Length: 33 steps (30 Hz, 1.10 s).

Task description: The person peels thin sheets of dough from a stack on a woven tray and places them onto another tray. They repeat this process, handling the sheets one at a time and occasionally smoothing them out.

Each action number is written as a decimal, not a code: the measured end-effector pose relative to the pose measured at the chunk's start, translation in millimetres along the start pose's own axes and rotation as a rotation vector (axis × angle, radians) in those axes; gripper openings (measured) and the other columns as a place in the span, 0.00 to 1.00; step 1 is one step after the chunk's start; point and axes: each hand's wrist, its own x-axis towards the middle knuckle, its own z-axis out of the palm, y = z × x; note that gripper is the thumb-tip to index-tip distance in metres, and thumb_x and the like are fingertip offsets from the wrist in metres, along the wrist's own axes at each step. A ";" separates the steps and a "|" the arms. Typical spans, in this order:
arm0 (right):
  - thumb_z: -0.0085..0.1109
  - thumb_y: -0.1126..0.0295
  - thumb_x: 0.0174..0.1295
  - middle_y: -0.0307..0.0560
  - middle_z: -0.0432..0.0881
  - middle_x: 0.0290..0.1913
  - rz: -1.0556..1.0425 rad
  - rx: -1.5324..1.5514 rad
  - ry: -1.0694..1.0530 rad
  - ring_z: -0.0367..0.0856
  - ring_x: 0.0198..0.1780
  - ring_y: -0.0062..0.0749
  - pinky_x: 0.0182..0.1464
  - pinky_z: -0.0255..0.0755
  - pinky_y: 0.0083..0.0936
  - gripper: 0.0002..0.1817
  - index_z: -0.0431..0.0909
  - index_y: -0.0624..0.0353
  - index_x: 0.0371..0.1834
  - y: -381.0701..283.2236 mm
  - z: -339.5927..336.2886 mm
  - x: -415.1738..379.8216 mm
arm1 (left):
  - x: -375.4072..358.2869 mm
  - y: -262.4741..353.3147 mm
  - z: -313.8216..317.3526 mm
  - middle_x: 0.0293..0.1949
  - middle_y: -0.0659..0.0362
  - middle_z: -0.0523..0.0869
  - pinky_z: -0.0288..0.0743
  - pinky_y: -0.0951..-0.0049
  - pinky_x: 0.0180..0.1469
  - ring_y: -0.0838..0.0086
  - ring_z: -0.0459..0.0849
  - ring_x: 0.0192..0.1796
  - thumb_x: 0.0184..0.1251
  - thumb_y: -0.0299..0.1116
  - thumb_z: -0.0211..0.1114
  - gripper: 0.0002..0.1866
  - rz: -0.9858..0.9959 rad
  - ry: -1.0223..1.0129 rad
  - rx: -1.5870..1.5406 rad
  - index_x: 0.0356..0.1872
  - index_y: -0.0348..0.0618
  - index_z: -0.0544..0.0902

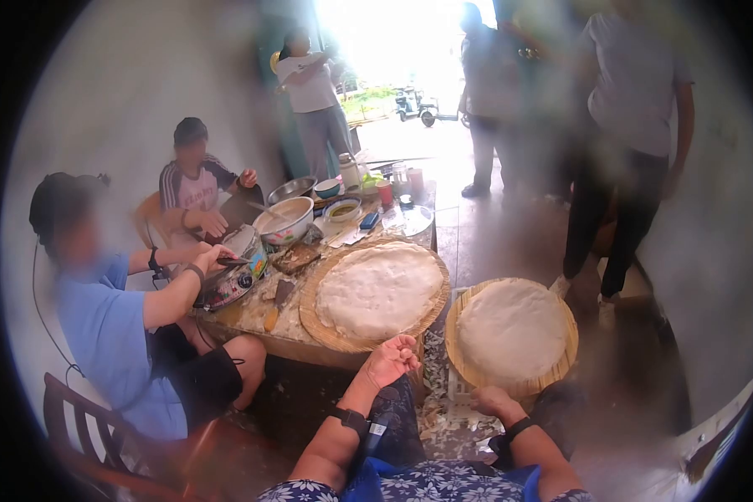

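Standing here watching, and the person's left hand (393, 361) is hovering palm-up with the fingers curling loosely. It isn't gripping anything I can see. The right hand (495, 402) is sitting lower, by the near rim of the smaller woven tray (571, 339); it's half turned away, so I can't tell if it's grasping the rim or just resting there.

Right ahead of that hand, the smaller dough round (513, 326) is lying on its tray. Just past the left fingers, the bigger dough round (381, 289) is covering most of the larger woven tray (311, 316), which is poking over the edge of the table (244, 318). I'm guessing both are sitting so close to keep them in easy reach, with the wide trays supporting all that soft, floppy stuff.

Farther out, left of the left hand, a wooden-handled scraper (278, 306) is lying on the table, and a big basin (284, 222) is standing beyond it. Past the scraper, a co-worker in blue (113, 335) is leaning over a cooker (226, 289), probably for a better angle on it.
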 end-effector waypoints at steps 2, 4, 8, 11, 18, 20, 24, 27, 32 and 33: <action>0.57 0.58 0.54 0.58 0.82 0.39 0.000 -0.005 -0.003 0.80 0.44 0.53 0.48 0.72 0.41 0.16 0.81 0.56 0.40 0.2 0.8 2.0 | 2.4 2.5 -5.5 0.27 0.63 0.79 0.75 0.60 0.49 0.65 0.83 0.36 0.55 0.23 0.61 0.16 0.008 0.000 -0.038 0.47 0.44 0.77; 0.56 0.58 0.54 0.57 0.82 0.40 -0.011 -0.019 0.000 0.80 0.45 0.52 0.48 0.72 0.41 0.16 0.81 0.56 0.40 1.0 2.0 3.7 | 3.7 0.8 -2.8 0.26 0.64 0.79 0.75 0.60 0.49 0.63 0.83 0.36 0.54 0.23 0.61 0.17 0.008 0.027 -0.036 0.48 0.44 0.77; 0.57 0.58 0.54 0.57 0.82 0.40 -0.033 -0.023 0.019 0.80 0.45 0.52 0.48 0.73 0.42 0.16 0.81 0.56 0.40 -0.6 3.9 3.1 | 2.3 -1.5 1.3 0.26 0.63 0.78 0.76 0.61 0.49 0.62 0.83 0.37 0.53 0.22 0.61 0.18 0.027 0.019 -0.037 0.48 0.44 0.77; 0.56 0.59 0.54 0.56 0.83 0.39 -0.032 -0.062 0.011 0.81 0.44 0.51 0.47 0.74 0.41 0.15 0.80 0.56 0.40 -0.2 4.8 2.7 | -0.7 -2.8 6.7 0.26 0.63 0.79 0.75 0.61 0.49 0.62 0.83 0.38 0.53 0.23 0.61 0.18 0.047 0.036 -0.020 0.48 0.44 0.77; 0.59 0.57 0.53 0.56 0.83 0.40 -0.005 -0.074 -0.009 0.80 0.45 0.52 0.48 0.73 0.42 0.18 0.81 0.53 0.44 0.3 0.6 -4.5 | 0.2 -9.0 0.7 0.28 0.61 0.81 0.75 0.60 0.51 0.63 0.83 0.38 0.54 0.24 0.62 0.18 0.051 -0.032 -0.034 0.48 0.44 0.77; 0.58 0.59 0.53 0.56 0.83 0.38 -0.044 -0.056 0.045 0.81 0.43 0.51 0.45 0.74 0.42 0.15 0.80 0.55 0.40 -1.0 0.7 -5.1 | 1.0 -9.6 -1.2 0.28 0.61 0.81 0.75 0.60 0.51 0.63 0.83 0.38 0.55 0.24 0.62 0.18 0.044 -0.022 -0.019 0.48 0.44 0.77; 0.57 0.60 0.52 0.56 0.83 0.37 -0.066 -0.050 0.043 0.81 0.43 0.51 0.44 0.75 0.41 0.14 0.80 0.57 0.38 -7.4 -4.0 -3.9 | 2.3 -6.9 3.8 0.28 0.60 0.81 0.75 0.60 0.52 0.64 0.82 0.38 0.55 0.24 0.61 0.17 0.036 -0.030 -0.023 0.48 0.44 0.77; 0.56 0.61 0.52 0.56 0.83 0.38 -0.099 -0.047 0.037 0.81 0.44 0.51 0.45 0.75 0.41 0.14 0.80 0.57 0.37 -11.7 -3.7 0.8 | 1.9 -6.5 9.8 0.27 0.60 0.81 0.75 0.60 0.51 0.65 0.82 0.37 0.55 0.23 0.61 0.17 0.033 -0.004 -0.023 0.48 0.45 0.77; 0.54 0.61 0.52 0.56 0.83 0.37 -0.126 -0.028 0.069 0.81 0.43 0.51 0.45 0.75 0.42 0.14 0.80 0.57 0.37 -10.3 5.0 1.0 | 3.3 -7.3 8.6 0.27 0.60 0.81 0.74 0.60 0.51 0.65 0.82 0.36 0.55 0.23 0.60 0.16 0.027 0.008 -0.017 0.47 0.45 0.77; 0.54 0.62 0.52 0.56 0.83 0.36 -0.129 -0.029 0.074 0.81 0.43 0.51 0.44 0.75 0.42 0.14 0.80 0.57 0.37 -10.5 4.5 -0.8 | 3.0 -7.5 8.2 0.27 0.60 0.81 0.74 0.60 0.51 0.65 0.82 0.36 0.55 0.23 0.60 0.17 0.028 0.005 -0.017 0.47 0.45 0.77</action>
